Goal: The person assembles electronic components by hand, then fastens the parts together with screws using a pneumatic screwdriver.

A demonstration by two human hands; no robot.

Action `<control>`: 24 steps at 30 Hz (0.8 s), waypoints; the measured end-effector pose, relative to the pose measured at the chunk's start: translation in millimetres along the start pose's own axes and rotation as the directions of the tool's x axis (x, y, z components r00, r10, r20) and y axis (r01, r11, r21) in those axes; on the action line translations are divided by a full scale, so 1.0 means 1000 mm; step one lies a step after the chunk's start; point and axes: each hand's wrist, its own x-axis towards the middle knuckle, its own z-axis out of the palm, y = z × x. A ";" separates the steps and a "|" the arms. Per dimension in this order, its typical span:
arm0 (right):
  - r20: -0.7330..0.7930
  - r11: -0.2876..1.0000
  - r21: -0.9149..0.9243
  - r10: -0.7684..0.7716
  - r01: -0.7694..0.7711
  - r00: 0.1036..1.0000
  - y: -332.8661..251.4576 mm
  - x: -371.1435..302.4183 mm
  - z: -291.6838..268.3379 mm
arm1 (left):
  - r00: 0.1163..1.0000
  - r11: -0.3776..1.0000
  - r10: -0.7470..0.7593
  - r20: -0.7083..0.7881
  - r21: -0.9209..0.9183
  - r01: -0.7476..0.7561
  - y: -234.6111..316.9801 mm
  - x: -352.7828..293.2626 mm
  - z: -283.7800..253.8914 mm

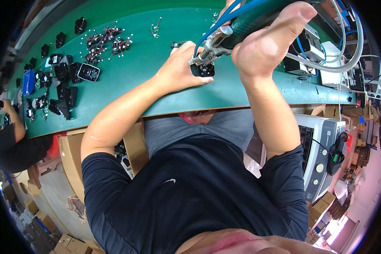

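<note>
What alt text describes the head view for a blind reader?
A person's right hand holds a metal-nosed tool over a small black housing, which the left hand holds on a green table. Wire bundles and black parts lie toward the left.

Black box (pixel 207 71), small, open side up, circuit parts visible inside; lies on the green bench, steadied along its left and near sides by the left hand (pixel 180 67). Hand tool (pixel 246 28): dark body, silvery metal front end, tilted, held in the right hand (pixel 258 48). Front end overlaps the box's far edge; contact unclear.
</note>
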 end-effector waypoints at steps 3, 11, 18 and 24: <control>-0.048 0.996 -0.091 -0.019 0.014 0.999 0.009 0.000 0.001 | 1.000 1.000 -0.013 -0.010 -0.013 0.013 0.000 -0.001 0.001; -0.003 0.994 -0.095 0.045 -0.045 0.999 0.000 -0.006 -0.001 | 1.000 1.000 0.010 -0.005 -0.003 -0.010 0.006 0.000 -0.003; 0.023 0.974 -0.033 0.226 -0.225 0.974 0.000 -0.007 0.000 | 0.996 0.997 -0.070 0.050 -0.026 0.071 0.009 0.005 -0.008; 0.081 0.959 -0.139 0.258 -0.246 0.963 -0.007 0.022 0.009 | 0.999 0.995 0.033 0.008 0.093 -0.034 -0.001 -0.001 -0.005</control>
